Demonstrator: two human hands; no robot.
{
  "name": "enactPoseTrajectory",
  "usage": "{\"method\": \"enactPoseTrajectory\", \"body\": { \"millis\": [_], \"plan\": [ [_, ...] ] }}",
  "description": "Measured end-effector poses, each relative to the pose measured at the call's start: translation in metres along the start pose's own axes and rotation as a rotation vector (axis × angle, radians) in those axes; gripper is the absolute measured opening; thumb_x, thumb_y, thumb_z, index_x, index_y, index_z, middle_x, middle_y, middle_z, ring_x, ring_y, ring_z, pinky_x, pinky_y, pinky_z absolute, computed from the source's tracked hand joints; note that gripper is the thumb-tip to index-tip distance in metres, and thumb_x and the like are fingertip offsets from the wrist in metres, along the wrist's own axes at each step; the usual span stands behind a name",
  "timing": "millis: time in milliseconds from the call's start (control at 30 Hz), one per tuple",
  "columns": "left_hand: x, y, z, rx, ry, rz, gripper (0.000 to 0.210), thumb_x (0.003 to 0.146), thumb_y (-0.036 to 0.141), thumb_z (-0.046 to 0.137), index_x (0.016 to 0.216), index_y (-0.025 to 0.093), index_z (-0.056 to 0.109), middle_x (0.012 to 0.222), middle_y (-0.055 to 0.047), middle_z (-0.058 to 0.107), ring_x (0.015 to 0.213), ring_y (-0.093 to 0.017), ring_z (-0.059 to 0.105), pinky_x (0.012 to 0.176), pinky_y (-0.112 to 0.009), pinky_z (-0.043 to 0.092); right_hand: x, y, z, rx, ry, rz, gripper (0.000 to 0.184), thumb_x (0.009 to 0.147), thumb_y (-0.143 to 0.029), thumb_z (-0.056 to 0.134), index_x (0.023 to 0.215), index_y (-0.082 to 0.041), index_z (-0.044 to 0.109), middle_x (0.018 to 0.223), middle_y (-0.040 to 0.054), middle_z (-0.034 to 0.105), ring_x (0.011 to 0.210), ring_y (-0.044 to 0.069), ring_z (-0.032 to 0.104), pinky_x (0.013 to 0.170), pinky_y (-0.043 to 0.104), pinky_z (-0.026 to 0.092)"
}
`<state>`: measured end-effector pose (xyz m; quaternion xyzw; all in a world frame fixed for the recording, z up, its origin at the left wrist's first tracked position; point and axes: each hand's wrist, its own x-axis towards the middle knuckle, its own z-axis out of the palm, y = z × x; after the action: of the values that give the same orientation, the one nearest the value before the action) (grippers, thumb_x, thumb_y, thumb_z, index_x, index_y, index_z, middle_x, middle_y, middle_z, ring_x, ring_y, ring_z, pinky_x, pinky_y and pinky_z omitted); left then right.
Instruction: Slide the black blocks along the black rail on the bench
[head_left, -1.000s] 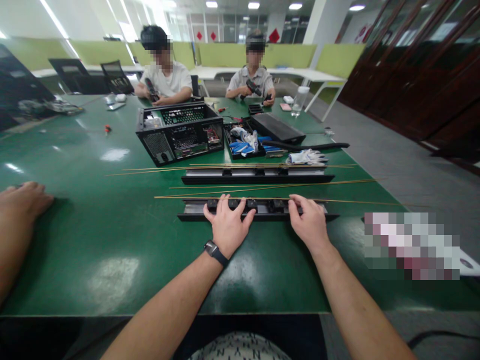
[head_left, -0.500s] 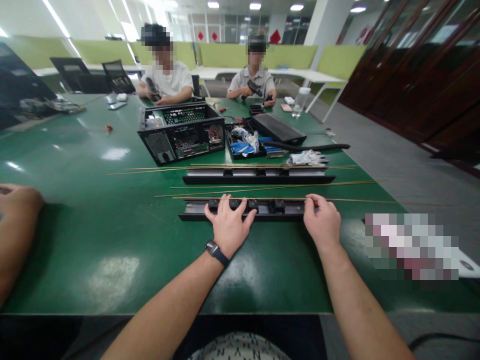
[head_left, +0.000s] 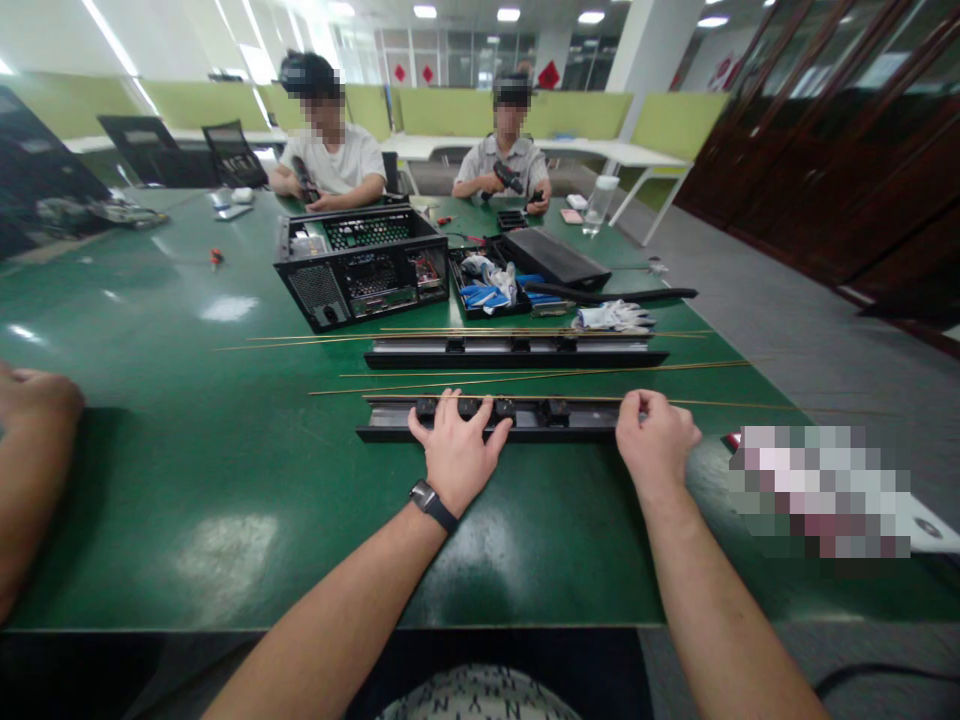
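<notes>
My left hand [head_left: 459, 445] has its fingers spread over several small black blocks seated in the near black rail [head_left: 390, 434]. One more black block [head_left: 556, 411] sits uncovered between my two hands. Over the right end of this rail, my right hand [head_left: 654, 435] is closed, with thumb and forefinger pinched on a thin brass rod [head_left: 739, 405]. That rod runs along the rail's far edge and out past its right end. Behind lies a second black rail [head_left: 480, 359] with similar blocks. Other thin brass rods [head_left: 420, 385] lie between and behind the rails.
Farther back stand an open computer case [head_left: 375, 275] and a tray [head_left: 487, 308] holding gloves. A flat black box [head_left: 559, 257], a white glove [head_left: 615, 316] and a clear bottle [head_left: 598, 208] are nearby. Another person's arm [head_left: 34, 470] rests at left; two people sit opposite.
My right hand has moved a little to the right, and the pinched rod's left end has shifted right with it. My left hand stays on the blocks.
</notes>
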<state>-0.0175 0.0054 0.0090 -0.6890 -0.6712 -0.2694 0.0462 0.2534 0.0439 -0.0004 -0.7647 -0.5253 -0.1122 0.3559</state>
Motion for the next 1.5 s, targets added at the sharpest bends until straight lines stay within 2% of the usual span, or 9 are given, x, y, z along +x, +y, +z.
{"method": "enactPoseTrajectory", "body": {
  "millis": [333, 600, 900, 1267, 1400, 1500],
  "plan": [
    [0.001, 0.001, -0.001, 0.000, 0.000, 0.000, 0.041, 0.099, 0.058, 0.057, 0.130, 0.037, 0.073, 0.148, -0.019, 0.061, 0.144, -0.036, 0.049, 0.117, -0.072, 0.020, 0.004, 0.004, -0.001, -0.021, 0.027, 0.051, 0.040, 0.097, -0.043, 0.044, 0.099, -0.019, 0.076, 0.089, 0.0139, 0.072, 0.090, 0.030, 0.056, 0.087, 0.047, 0.039],
    [0.000, 0.000, -0.001, 0.000, 0.003, -0.001, 0.041, 0.099, 0.058, 0.058, 0.130, 0.037, 0.073, 0.148, -0.019, 0.060, 0.143, -0.038, 0.049, 0.117, -0.072, 0.019, 0.007, 0.005, -0.003, -0.029, -0.007, 0.131, 0.040, 0.095, -0.042, 0.044, 0.100, -0.019, 0.076, 0.091, 0.0160, 0.072, 0.097, 0.034, 0.057, 0.089, 0.052, 0.039],
    [0.001, 0.000, 0.000, -0.008, 0.008, 0.002, 0.041, 0.099, 0.058, 0.057, 0.130, 0.037, 0.073, 0.148, -0.018, 0.060, 0.143, -0.036, 0.050, 0.118, -0.072, 0.019, 0.013, 0.010, -0.005, -0.073, 0.009, 0.196, 0.036, 0.094, -0.037, 0.045, 0.102, -0.019, 0.074, 0.092, 0.0141, 0.070, 0.097, 0.031, 0.056, 0.089, 0.045, 0.040],
    [0.001, -0.001, 0.001, -0.017, 0.007, -0.004, 0.041, 0.099, 0.058, 0.058, 0.129, 0.037, 0.073, 0.148, -0.017, 0.060, 0.144, -0.036, 0.048, 0.118, -0.071, 0.019, 0.019, 0.022, -0.003, -0.038, 0.017, 0.255, 0.036, 0.094, -0.037, 0.045, 0.101, -0.018, 0.074, 0.092, 0.0169, 0.070, 0.101, 0.035, 0.056, 0.090, 0.052, 0.040],
    [0.001, -0.001, 0.001, -0.011, 0.005, -0.005, 0.041, 0.098, 0.059, 0.058, 0.129, 0.037, 0.074, 0.148, -0.018, 0.060, 0.144, -0.037, 0.048, 0.118, -0.071, 0.019, 0.018, 0.021, -0.003, -0.034, 0.016, 0.244, 0.035, 0.093, -0.036, 0.046, 0.102, -0.017, 0.074, 0.091, 0.0167, 0.070, 0.098, 0.034, 0.056, 0.090, 0.051, 0.039],
    [0.001, -0.001, 0.002, -0.005, 0.005, -0.001, 0.042, 0.098, 0.059, 0.057, 0.130, 0.037, 0.073, 0.149, -0.018, 0.060, 0.144, -0.037, 0.048, 0.118, -0.072, 0.018, 0.013, 0.016, -0.003, -0.025, 0.014, 0.180, 0.034, 0.094, -0.037, 0.046, 0.100, -0.019, 0.074, 0.088, 0.0137, 0.070, 0.093, 0.030, 0.057, 0.088, 0.047, 0.039]
  ]
}}
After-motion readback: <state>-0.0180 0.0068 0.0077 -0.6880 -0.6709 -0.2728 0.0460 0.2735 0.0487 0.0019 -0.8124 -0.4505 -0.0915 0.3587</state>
